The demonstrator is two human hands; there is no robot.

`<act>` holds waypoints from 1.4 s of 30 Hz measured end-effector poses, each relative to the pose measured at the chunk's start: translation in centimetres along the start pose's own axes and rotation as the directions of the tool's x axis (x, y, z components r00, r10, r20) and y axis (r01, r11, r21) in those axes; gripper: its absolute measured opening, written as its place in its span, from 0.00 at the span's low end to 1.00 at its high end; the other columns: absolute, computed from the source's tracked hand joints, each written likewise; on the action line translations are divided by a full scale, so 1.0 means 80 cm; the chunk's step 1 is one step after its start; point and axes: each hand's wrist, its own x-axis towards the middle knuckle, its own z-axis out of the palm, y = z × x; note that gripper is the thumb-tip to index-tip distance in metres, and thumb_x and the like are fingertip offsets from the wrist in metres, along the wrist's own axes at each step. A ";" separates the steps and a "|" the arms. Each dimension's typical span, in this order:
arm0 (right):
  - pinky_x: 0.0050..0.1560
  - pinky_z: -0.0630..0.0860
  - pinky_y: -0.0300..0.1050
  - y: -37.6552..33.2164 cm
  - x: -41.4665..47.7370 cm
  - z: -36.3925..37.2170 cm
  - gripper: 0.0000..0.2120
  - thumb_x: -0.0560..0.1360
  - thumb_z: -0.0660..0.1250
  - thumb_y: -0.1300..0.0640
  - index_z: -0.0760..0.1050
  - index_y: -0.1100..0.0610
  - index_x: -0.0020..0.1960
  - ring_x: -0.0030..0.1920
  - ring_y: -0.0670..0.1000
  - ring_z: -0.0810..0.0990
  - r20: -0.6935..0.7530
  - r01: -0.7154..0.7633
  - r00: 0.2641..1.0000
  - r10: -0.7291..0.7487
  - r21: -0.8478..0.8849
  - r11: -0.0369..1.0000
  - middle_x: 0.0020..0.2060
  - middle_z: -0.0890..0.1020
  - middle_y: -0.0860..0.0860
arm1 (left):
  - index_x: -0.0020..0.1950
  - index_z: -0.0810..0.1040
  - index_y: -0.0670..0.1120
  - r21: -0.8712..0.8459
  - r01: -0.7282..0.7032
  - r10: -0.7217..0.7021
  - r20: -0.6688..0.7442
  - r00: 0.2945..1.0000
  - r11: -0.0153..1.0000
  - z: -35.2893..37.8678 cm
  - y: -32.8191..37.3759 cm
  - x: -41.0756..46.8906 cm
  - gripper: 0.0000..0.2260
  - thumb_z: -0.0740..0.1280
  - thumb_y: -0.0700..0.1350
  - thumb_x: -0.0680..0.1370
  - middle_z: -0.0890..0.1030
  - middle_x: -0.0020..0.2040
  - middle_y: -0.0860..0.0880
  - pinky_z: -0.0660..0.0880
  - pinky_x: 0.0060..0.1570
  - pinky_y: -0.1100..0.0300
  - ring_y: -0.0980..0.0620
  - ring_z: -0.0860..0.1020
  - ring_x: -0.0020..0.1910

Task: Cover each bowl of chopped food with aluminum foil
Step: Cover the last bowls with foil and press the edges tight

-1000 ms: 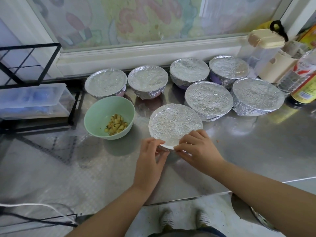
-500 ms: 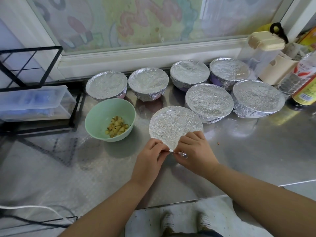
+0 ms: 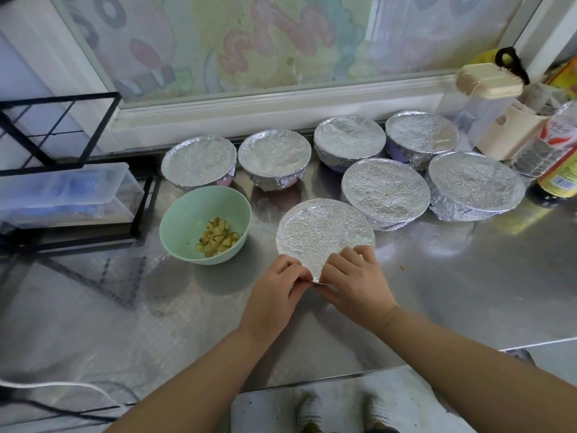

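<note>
A foil-covered bowl (image 3: pixel 321 232) stands in the middle of the steel counter (image 3: pixel 437 292). My left hand (image 3: pixel 278 295) and my right hand (image 3: pixel 356 282) meet at its near rim, and both pinch the foil edge there. The bowl's near side is hidden behind my fingers. Left of it sits an uncovered green bowl (image 3: pixel 187 214) holding a little chopped yellow food (image 3: pixel 218 237). Behind them stand several more bowls wrapped in foil, among them one (image 3: pixel 385 189) right behind the bowl I hold and one (image 3: pixel 476 184) farther right.
A black wire rack (image 3: pixel 56 132) with clear plastic boxes (image 3: pixel 62 195) is at the left. Bottles and cream-lidded containers (image 3: pixel 487 89) crowd the back right corner. A window sill (image 3: pixel 265 110) runs behind the bowls. A white cable (image 3: pixel 53 385) lies at the lower left.
Both hands have drawn together at the bowl's near rim and closed tighter on the foil edge. The bowls have stayed in place.
</note>
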 end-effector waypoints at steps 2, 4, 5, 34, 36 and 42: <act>0.47 0.69 0.50 0.004 0.002 -0.003 0.11 0.77 0.71 0.51 0.75 0.53 0.39 0.37 0.54 0.73 0.028 0.028 0.999 -0.028 0.010 1.000 0.36 0.75 0.48 | 0.47 0.82 0.43 -0.003 -0.018 0.018 0.028 0.999 1.000 -0.003 -0.006 0.004 0.01 0.71 0.40 0.76 0.77 0.47 0.51 0.73 0.45 0.67 0.57 0.76 0.43; 0.48 0.68 0.49 0.013 0.002 -0.013 0.10 0.75 0.72 0.47 0.79 0.52 0.42 0.40 0.53 0.73 0.090 0.076 0.993 -0.082 0.063 0.995 0.39 0.78 0.48 | 0.47 0.81 0.44 -0.021 -0.007 0.008 0.040 0.999 1.000 -0.011 -0.019 0.007 0.03 0.70 0.43 0.77 0.76 0.49 0.53 0.76 0.46 0.61 0.56 0.76 0.44; 0.49 0.69 0.49 0.019 0.002 -0.019 0.11 0.75 0.71 0.44 0.80 0.52 0.45 0.42 0.52 0.74 0.124 0.098 0.986 -0.109 0.093 0.991 0.42 0.79 0.48 | 0.48 0.81 0.45 -0.021 0.006 -0.005 0.041 0.999 1.000 -0.017 -0.025 0.008 0.04 0.70 0.44 0.76 0.75 0.50 0.54 0.77 0.46 0.59 0.56 0.77 0.45; 0.47 0.69 0.51 0.005 0.005 -0.015 0.05 0.71 0.74 0.52 0.79 0.49 0.38 0.41 0.53 0.75 0.178 -0.123 0.979 0.100 0.122 0.985 0.36 0.77 0.43 | 0.46 0.83 0.45 0.014 -0.004 0.004 0.020 1.000 1.000 0.000 -0.008 0.009 0.04 0.75 0.40 0.74 0.77 0.46 0.53 0.72 0.41 0.71 0.59 0.75 0.41; 0.47 0.70 0.51 0.007 0.007 -0.016 0.06 0.73 0.70 0.48 0.80 0.48 0.39 0.41 0.52 0.76 0.165 -0.102 0.983 0.083 0.113 0.988 0.37 0.78 0.43 | 0.46 0.83 0.45 0.011 -0.015 0.015 0.020 1.000 1.000 0.000 -0.009 0.010 0.04 0.75 0.40 0.74 0.77 0.46 0.54 0.73 0.41 0.69 0.59 0.75 0.41; 0.48 0.66 0.49 0.003 0.010 -0.012 0.09 0.75 0.68 0.49 0.80 0.50 0.37 0.40 0.53 0.76 0.136 -0.063 0.990 0.047 0.113 0.992 0.35 0.77 0.44 | 0.47 0.82 0.46 0.019 -0.019 0.019 0.015 1.000 1.000 0.002 -0.013 0.006 0.03 0.75 0.40 0.75 0.77 0.46 0.54 0.76 0.40 0.61 0.58 0.76 0.41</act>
